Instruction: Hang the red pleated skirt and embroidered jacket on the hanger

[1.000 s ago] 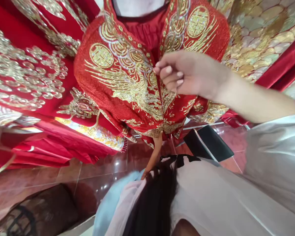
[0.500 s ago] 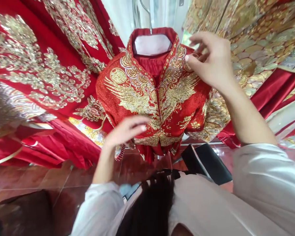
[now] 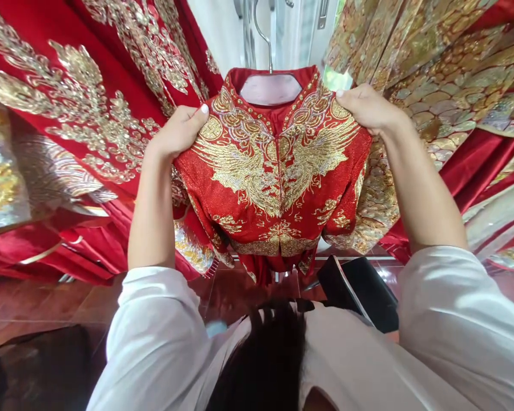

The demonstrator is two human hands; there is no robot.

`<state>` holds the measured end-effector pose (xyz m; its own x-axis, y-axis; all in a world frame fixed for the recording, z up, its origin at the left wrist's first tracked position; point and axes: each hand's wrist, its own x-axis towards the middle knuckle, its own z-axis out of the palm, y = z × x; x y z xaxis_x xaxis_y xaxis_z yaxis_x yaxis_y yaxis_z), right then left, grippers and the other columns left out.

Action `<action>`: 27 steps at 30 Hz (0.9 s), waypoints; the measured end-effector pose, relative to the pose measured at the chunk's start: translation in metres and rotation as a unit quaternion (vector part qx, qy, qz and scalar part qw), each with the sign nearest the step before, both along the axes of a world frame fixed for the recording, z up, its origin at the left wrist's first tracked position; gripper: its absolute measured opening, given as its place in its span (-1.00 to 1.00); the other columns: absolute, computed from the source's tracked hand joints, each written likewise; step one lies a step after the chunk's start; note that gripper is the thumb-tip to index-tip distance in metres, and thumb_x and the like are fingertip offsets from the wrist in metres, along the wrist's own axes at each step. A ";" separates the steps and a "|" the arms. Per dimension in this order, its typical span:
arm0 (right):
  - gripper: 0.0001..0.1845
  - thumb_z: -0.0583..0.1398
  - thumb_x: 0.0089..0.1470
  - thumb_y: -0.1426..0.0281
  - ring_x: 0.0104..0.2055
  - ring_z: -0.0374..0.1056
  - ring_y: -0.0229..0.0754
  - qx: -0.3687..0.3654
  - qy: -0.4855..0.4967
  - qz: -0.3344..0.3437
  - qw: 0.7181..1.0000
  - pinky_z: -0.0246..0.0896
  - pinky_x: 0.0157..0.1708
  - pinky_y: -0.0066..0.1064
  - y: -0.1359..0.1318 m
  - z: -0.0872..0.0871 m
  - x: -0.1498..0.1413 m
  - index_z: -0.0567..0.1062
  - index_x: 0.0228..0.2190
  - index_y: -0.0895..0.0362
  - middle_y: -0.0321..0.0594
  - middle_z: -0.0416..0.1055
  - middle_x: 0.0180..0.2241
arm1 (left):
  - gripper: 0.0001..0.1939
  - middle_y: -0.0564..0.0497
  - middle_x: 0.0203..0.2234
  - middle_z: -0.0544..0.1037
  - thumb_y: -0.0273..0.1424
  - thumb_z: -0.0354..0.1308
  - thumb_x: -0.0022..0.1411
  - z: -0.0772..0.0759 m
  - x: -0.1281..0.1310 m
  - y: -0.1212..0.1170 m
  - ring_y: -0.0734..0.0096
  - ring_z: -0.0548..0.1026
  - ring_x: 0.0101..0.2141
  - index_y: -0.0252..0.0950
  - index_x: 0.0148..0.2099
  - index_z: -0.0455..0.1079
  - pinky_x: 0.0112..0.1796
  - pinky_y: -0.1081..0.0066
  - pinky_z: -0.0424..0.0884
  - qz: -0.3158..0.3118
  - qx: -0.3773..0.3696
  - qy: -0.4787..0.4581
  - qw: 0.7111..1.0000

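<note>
- The red jacket (image 3: 279,171) with gold embroidery is upright in the middle of the view; from it I count the clock directions.
- The left hand (image 3: 175,132) is between 9 and 10 o'clock, on one shoulder of the jacket; its thumb lies on the front and the other fingers go behind, so it grasps the cloth.
- The right hand (image 3: 366,107) is at 2 o'clock and grasps the opposite shoulder in the same way.
- At 12 o'clock, the pale hanger (image 3: 270,91) sits in the neck, its metal hook (image 3: 262,34) rising above.
- A small shiny piece (image 3: 337,80) is at 1 o'clock, just beside the right thumb; what it is, I cannot tell.
- A beaded red garment (image 3: 85,80) hangs at 10 o'clock, near the left hand.
- A gold garment (image 3: 437,103) with scale pattern hangs between 2 and 3 o'clock.
- A black object (image 3: 373,285), kind unclear, is low down at 5 o'clock.
</note>
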<state>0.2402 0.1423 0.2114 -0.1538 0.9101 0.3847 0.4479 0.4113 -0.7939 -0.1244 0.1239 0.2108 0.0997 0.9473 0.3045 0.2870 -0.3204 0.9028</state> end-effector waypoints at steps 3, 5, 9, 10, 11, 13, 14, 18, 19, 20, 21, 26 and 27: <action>-0.60 0.04 0.23 0.45 -0.53 0.30 -0.49 -0.010 0.019 0.027 0.999 0.18 -0.39 -0.43 0.005 -0.004 0.008 0.47 -0.58 0.28 -0.28 0.47 -0.54 | -0.60 -0.03 -0.51 0.47 -0.38 0.17 0.24 -0.003 0.001 0.004 -0.10 0.25 0.12 -0.60 -0.53 0.29 0.07 -0.21 -0.07 -0.019 -0.047 -0.044 0.998; -0.66 0.05 0.22 0.44 -0.48 0.34 -0.48 -0.028 0.006 0.038 0.999 0.20 -0.35 -0.44 0.000 -0.008 0.015 0.51 -0.49 0.30 -0.26 0.50 -0.48 | -0.59 -0.14 -0.43 0.51 -0.35 0.19 0.23 -0.003 -0.001 0.010 -0.18 0.24 0.12 -0.66 -0.48 0.28 0.04 -0.21 -0.04 -0.027 -0.089 -0.066 0.993; -0.73 0.10 0.20 0.37 -0.36 0.35 -0.41 0.026 -0.073 -0.010 0.997 0.23 -0.24 -0.43 -0.019 -0.025 0.019 0.50 -0.34 0.34 -0.18 0.49 -0.39 | -0.48 -0.25 -0.30 0.53 -0.30 0.05 0.34 -0.002 -0.007 0.022 -0.18 0.22 0.11 -0.89 -0.21 0.28 -0.06 -0.18 0.10 -0.023 -0.159 -0.090 0.983; -0.72 0.13 0.18 0.33 -0.31 0.36 -0.35 0.075 -0.095 -0.064 0.991 0.23 -0.18 -0.38 -0.022 -0.031 0.017 0.50 -0.34 0.33 -0.15 0.48 -0.36 | -0.51 -0.24 -0.27 0.52 -0.37 -0.04 0.38 -0.003 -0.008 0.024 -0.14 0.21 0.12 -0.93 -0.15 0.25 -0.07 -0.17 0.11 -0.009 -0.176 -0.111 0.978; -0.71 0.15 0.17 0.29 -0.24 0.36 -0.27 0.129 -0.110 -0.129 0.977 0.22 -0.11 -0.32 -0.025 -0.039 0.014 0.49 -0.32 0.31 -0.12 0.47 -0.32 | -0.56 -0.23 -0.24 0.52 -0.45 -0.10 0.39 -0.004 -0.008 0.026 -0.10 0.19 0.13 -0.95 -0.11 0.22 -0.08 -0.15 0.10 0.015 -0.190 -0.142 0.971; -0.65 0.14 0.16 0.20 -0.06 0.32 -0.09 0.215 -0.120 -0.232 0.941 0.15 0.01 -0.18 -0.025 -0.053 0.006 0.47 -0.22 0.25 -0.05 0.42 -0.18 | -0.64 -0.24 -0.17 0.50 -0.56 -0.09 0.34 -0.006 -0.007 0.029 -0.04 0.14 0.16 -0.95 -0.08 0.20 -0.05 -0.13 0.08 0.087 -0.210 -0.218 0.949; -0.61 0.11 0.18 0.16 0.02 0.26 -0.02 0.238 -0.115 -0.258 0.929 0.10 0.05 -0.12 -0.025 -0.060 0.002 0.44 -0.15 0.23 -0.02 0.39 -0.11 | -0.67 -0.25 -0.14 0.50 -0.58 -0.04 0.31 -0.007 -0.006 0.029 -0.03 0.12 0.17 -0.94 -0.08 0.21 -0.04 -0.12 0.07 0.119 -0.212 -0.247 0.938; -0.55 0.03 0.22 0.17 0.18 0.07 0.06 0.283 -0.100 -0.317 0.900 -0.11 0.18 -0.04 -0.034 -0.078 -0.025 0.33 0.01 0.19 0.06 0.23 0.08 | -0.69 -0.25 -0.17 0.51 -0.59 0.05 0.27 -0.011 -0.005 0.028 0.00 0.15 0.17 -0.92 -0.13 0.25 -0.01 -0.06 0.10 0.116 -0.195 -0.244 0.943; -0.56 0.01 0.22 0.20 0.20 0.04 0.05 0.299 -0.091 -0.331 0.890 -0.15 0.19 -0.04 -0.039 -0.082 -0.035 0.32 0.02 0.20 0.07 0.21 0.09 | -0.70 -0.24 -0.19 0.51 -0.60 0.04 0.27 -0.012 -0.006 0.027 0.00 0.17 0.16 -0.92 -0.14 0.25 -0.02 -0.06 0.14 0.083 -0.191 -0.217 0.954; -0.58 -0.01 0.22 0.23 0.18 0.06 0.04 0.315 -0.077 -0.336 0.884 -0.14 0.19 -0.05 -0.045 -0.086 -0.048 0.32 0.01 0.22 0.09 0.22 0.07 | -0.71 -0.23 -0.21 0.52 -0.60 0.04 0.27 -0.012 -0.007 0.026 0.00 0.20 0.15 -0.92 -0.14 0.25 -0.04 -0.07 0.17 0.050 -0.187 -0.185 0.963; -0.59 -0.03 0.22 0.25 0.13 0.12 0.02 0.321 -0.058 -0.322 0.889 -0.07 0.16 -0.06 -0.051 -0.091 -0.062 0.32 -0.01 0.23 0.09 0.26 0.02 | -0.71 -0.22 -0.22 0.52 -0.61 0.04 0.27 -0.013 -0.008 0.025 -0.01 0.23 0.13 -0.92 -0.13 0.25 -0.06 -0.08 0.20 0.023 -0.181 -0.152 0.972; -0.61 -0.02 0.24 0.15 -0.29 0.30 -0.24 0.218 0.092 -0.120 0.964 0.25 -0.22 -0.32 -0.050 -0.112 -0.131 0.22 -0.02 0.13 -0.16 0.34 -0.24 | -0.29 -0.32 -0.18 0.53 -0.21 0.38 0.00 -0.014 -0.011 0.018 0.03 0.37 0.03 -0.84 -0.11 0.28 0.01 -0.10 0.23 -0.046 -0.108 0.027 0.993; -0.62 -0.01 0.24 0.15 -0.33 0.29 -0.28 0.206 0.127 -0.101 0.965 0.25 -0.27 -0.36 -0.042 -0.112 -0.139 0.19 -0.02 0.12 -0.19 0.32 -0.26 | -0.11 -0.35 -0.16 0.52 -0.04 0.42 -0.16 -0.015 -0.010 0.017 0.04 0.39 0.01 -0.81 -0.10 0.29 0.03 -0.10 0.23 -0.065 -0.089 0.062 0.992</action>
<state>0.1015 0.1000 0.0991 0.1573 0.6735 0.7223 0.3638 0.6405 -0.6764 -0.1348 0.1409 0.1960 0.2508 0.9616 0.1114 0.3652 -0.2006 0.9091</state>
